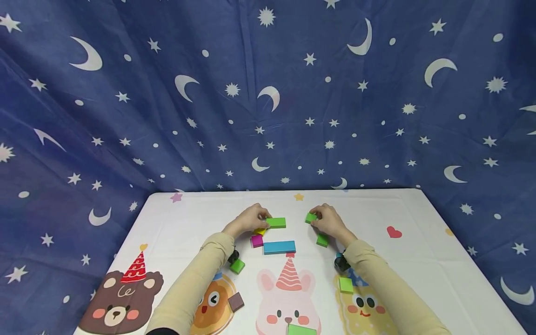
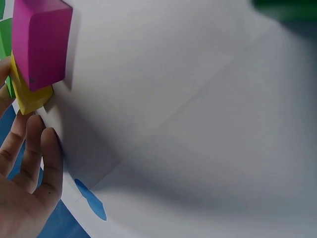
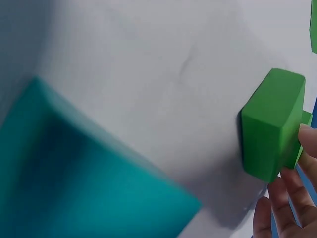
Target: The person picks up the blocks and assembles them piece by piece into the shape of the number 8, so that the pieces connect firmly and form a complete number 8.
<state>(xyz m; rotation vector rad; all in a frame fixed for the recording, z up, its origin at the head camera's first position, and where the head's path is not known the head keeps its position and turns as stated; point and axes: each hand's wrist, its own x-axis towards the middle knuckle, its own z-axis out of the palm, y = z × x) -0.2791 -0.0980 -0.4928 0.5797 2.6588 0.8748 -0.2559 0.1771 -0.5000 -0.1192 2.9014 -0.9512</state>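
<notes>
My left hand (image 1: 250, 219) pinches the left end of a long green block (image 1: 277, 223) near the table's far side. Just below those fingers lies a yellow block (image 1: 260, 231), partly covered by the hand, with a magenta block (image 2: 43, 47) beside it. A long blue block (image 1: 279, 247) lies nearer, right of the magenta one. My right hand (image 1: 329, 221) holds a small green block (image 1: 311, 217) between thumb and fingers, apart from the long green block. Another green block (image 3: 270, 124) sits just on the near side of that hand.
Under the left forearm's edge is a green block (image 1: 237, 266), and a brown block (image 1: 236, 302) is nearer. Another green block (image 1: 345, 285) lies by the right sleeve, with a teal block (image 3: 94, 183) near the right wrist. At the front edge is a green block (image 1: 301, 330).
</notes>
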